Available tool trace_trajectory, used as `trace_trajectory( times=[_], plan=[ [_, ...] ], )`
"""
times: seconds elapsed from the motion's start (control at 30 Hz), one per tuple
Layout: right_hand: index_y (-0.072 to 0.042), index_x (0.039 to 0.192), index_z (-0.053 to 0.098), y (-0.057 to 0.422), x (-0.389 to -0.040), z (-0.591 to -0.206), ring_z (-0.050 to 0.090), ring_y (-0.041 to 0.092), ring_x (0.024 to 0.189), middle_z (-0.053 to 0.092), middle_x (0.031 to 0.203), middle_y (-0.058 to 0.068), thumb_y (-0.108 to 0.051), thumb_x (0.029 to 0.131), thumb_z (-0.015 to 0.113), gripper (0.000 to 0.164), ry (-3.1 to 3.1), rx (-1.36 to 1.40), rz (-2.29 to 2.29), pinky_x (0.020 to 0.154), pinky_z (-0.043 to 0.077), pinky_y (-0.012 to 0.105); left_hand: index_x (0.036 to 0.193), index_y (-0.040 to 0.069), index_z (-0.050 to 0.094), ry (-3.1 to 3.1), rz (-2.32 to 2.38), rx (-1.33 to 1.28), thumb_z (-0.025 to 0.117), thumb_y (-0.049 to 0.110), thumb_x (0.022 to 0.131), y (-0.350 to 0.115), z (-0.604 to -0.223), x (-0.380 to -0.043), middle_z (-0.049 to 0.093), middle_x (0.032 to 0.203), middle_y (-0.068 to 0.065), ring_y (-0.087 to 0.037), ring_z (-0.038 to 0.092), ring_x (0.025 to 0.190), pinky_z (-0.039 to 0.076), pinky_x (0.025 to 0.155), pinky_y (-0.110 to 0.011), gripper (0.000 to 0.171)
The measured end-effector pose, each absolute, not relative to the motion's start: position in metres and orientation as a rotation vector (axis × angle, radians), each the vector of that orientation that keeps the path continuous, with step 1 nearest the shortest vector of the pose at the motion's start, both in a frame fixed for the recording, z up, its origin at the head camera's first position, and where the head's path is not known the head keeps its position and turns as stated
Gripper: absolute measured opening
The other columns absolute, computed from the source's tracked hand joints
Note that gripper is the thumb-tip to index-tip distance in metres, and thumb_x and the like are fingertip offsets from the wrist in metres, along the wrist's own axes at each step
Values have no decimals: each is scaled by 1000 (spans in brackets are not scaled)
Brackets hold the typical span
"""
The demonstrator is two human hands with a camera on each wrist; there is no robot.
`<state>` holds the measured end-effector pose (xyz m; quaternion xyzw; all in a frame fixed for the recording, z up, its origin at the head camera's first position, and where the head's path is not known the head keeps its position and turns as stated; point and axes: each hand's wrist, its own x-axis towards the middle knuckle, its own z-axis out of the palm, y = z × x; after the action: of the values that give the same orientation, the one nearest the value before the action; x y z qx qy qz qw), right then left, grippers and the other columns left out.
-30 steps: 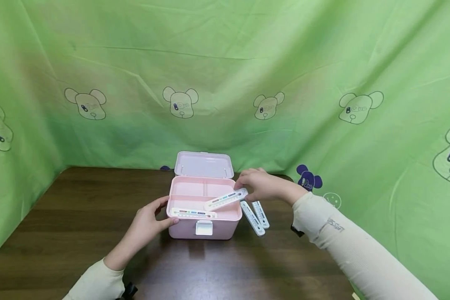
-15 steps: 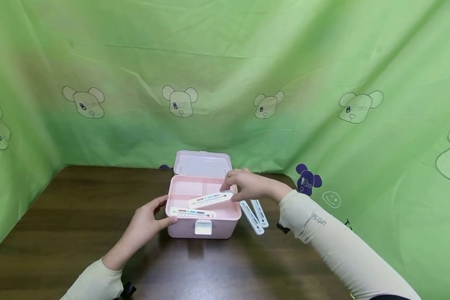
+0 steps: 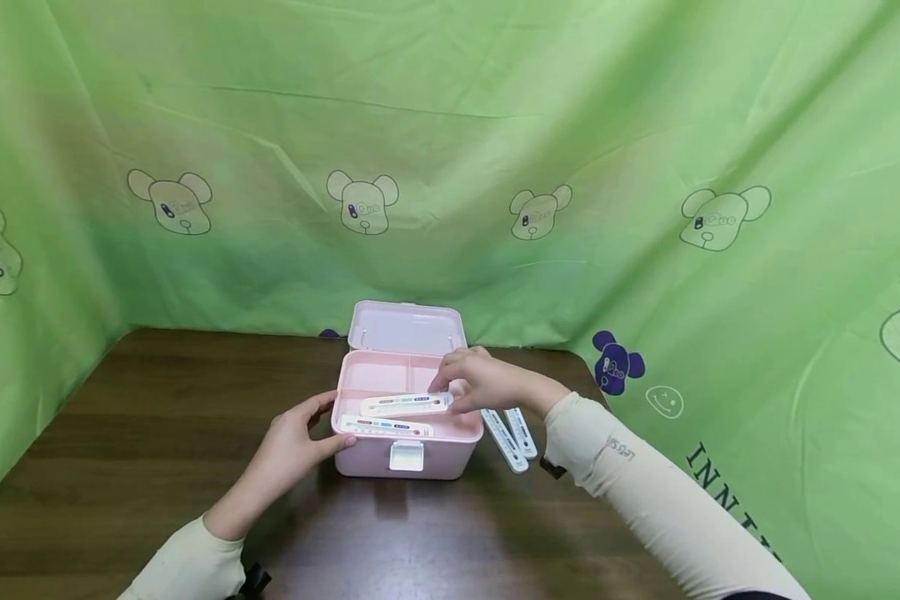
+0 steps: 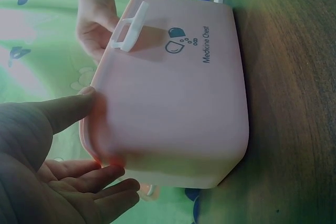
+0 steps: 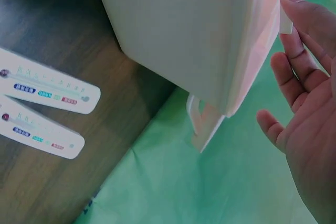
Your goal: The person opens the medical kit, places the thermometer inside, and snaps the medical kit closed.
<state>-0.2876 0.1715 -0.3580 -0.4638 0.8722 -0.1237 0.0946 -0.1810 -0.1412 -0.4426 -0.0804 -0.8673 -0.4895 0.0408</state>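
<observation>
A pink medicine chest [image 3: 360, 463] stands on the table with its lid [image 3: 407, 327] tipped back. My left hand [image 3: 288, 442] holds its front left corner, thumb at the front rim and fingers along the side. Between thumb and fingers, my right hand [image 3: 487, 382] pinches one end of a white thermometer strip [image 3: 401, 406] with coloured marks, low over the front compartment. Another thermometer strip [image 3: 386, 426] lies in that compartment, along the front wall. In the right wrist view, only the end of the held strip [image 5: 286, 22] shows by my thumb.
Two more thermometers [image 3: 504, 442] lie side by side on the brown table [image 3: 195, 400], right of the chest. A white latch [image 3: 407, 456] hangs at the chest's front. Dividers split the rear of the chest. Green printed cloth [image 3: 450, 250] hangs behind the table.
My right hand has moved left and lower with the thermometer, which has turned from slanted to nearly parallel with the front wall. My left hand has kept its place on the chest.
</observation>
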Motion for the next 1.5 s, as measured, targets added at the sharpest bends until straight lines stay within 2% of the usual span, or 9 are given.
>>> trace_trajectory(
  times=[0.37, 0.6, 0.77, 1.13, 1.33, 1.5],
  plan=[
    [-19, 114, 77, 162, -285, -374, 54, 9, 103, 65, 104, -11, -24, 80, 85, 34, 2626, -1396, -341, 96, 32, 38, 146, 3, 55, -2654, -1517, -225, 88, 25, 82, -141, -445, -182, 64, 139, -16, -34, 58, 132, 47, 112, -50, 75],
    [-18, 115, 77, 157, -280, -382, 56, 11, 104, 66, 104, -10, -23, 79, 85, 37, 2689, -1422, -349, 96, 31, 40, 145, 3, 55, -2646, -1518, -225, 88, 25, 82, -141, -444, -182, 64, 139, -16, -34, 58, 132, 47, 111, -50, 75],
    [-18, 114, 78, 153, -272, -385, 57, 14, 103, 66, 101, -8, -22, 78, 84, 37, 2759, -1447, -294, 100, 31, 45, 145, 3, 55, -2658, -1519, -217, 88, 25, 82, -139, -443, -181, 63, 140, -16, -34, 58, 133, 47, 111, -50, 74],
    [-21, 108, 80, 141, -258, -381, 56, 17, 99, 67, 89, -9, -16, 77, 78, 32, 2929, -1426, -91, 110, 28, 65, 146, 4, 55, -2666, -1514, -208, 88, 26, 83, -140, -441, -183, 64, 139, -15, -33, 58, 132, 47, 112, -50, 75],
    [-19, 103, 81, 143, -253, -384, 59, 17, 99, 73, 91, -8, -14, 77, 80, 27, 2984, -1462, -158, 110, 29, 68, 146, 4, 55, -2670, -1510, -199, 88, 26, 83, -139, -441, -183, 64, 140, -15, -33, 58, 133, 47, 112, -49, 75],
    [-19, 102, 80, 147, -251, -386, 56, 13, 95, 68, 80, -14, -14, 79, 80, 23, 2994, -1426, -257, 111, 27, 66, 145, 4, 56, -2659, -1511, -204, 88, 25, 82, -138, -441, -182, 64, 139, -15, -33, 59, 132, 48, 111, -49, 74]
  ],
)
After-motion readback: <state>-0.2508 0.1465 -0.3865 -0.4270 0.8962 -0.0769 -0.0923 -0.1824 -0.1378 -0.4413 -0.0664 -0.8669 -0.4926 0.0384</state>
